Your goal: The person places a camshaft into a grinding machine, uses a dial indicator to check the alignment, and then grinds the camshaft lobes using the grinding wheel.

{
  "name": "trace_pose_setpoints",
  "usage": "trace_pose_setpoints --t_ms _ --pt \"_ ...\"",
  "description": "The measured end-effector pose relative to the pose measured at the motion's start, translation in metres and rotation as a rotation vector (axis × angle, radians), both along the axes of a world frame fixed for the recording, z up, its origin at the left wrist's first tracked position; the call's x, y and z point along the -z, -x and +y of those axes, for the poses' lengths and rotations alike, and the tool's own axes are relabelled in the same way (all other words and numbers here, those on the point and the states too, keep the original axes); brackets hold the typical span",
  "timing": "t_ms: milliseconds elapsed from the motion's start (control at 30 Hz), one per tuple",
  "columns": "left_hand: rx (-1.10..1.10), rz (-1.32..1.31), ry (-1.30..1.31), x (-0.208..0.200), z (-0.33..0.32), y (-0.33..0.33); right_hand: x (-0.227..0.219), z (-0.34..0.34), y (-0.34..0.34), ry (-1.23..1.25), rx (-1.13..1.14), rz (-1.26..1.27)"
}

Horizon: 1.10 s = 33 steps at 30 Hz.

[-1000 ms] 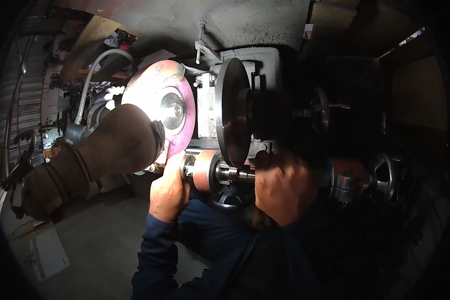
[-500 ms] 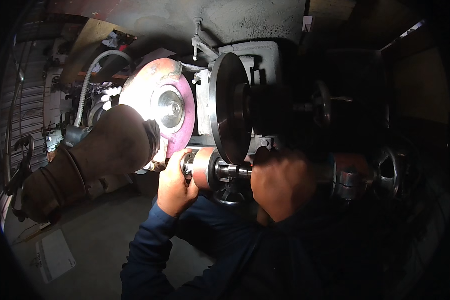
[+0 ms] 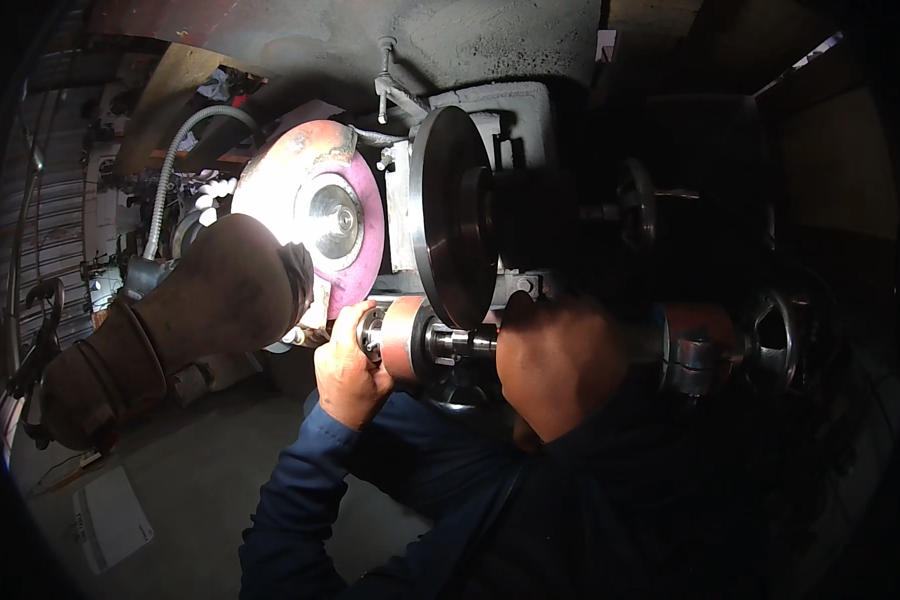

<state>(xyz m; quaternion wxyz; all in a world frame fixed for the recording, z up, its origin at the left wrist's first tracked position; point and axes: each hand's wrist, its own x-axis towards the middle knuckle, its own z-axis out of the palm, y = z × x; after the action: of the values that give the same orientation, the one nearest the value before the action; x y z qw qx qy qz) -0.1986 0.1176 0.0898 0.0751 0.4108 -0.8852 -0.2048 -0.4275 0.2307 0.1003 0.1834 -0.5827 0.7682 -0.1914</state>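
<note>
Left hand (image 3: 348, 365) shifted onto workpiece (image 3: 407, 337); right hand (image 3: 558, 365) steady.

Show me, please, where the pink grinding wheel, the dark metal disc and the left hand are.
pink grinding wheel (image 3: 355, 275): head view, lower pink face.
dark metal disc (image 3: 448, 215): head view, flat face.
left hand (image 3: 348, 365): head view, back of hand.

We've only got the one view here, a head-worn fisheye looking down and forward, really close to the grinding machine (image 3: 490, 200). Our forearms come in from the bottom edge, and straight lines bend near the dark rim. No second view to overlap with.
</note>
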Motion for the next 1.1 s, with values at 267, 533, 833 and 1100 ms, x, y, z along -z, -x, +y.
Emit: trace_pose_setpoints --t_ms 267,533,833,1100 --pt "-0.038 0.008 0.014 0.006 0.003 -0.001 0.009 0.0 -0.002 0.057 0.044 -0.006" --pt "-0.015 -0.033 -0.018 -0.005 -0.001 0.002 -0.003 0.002 0.002 0.02 -0.032 0.063" --pt "-0.051 0.087 -0.013 0.007 0.0 -0.001 0.008 0.002 -0.007 -0.047 0.046 0.025" --pt "0.014 0.064 0.165 0.002 0.001 0.016 -0.017 0.0 0.008 -0.059 -0.052 0.021"
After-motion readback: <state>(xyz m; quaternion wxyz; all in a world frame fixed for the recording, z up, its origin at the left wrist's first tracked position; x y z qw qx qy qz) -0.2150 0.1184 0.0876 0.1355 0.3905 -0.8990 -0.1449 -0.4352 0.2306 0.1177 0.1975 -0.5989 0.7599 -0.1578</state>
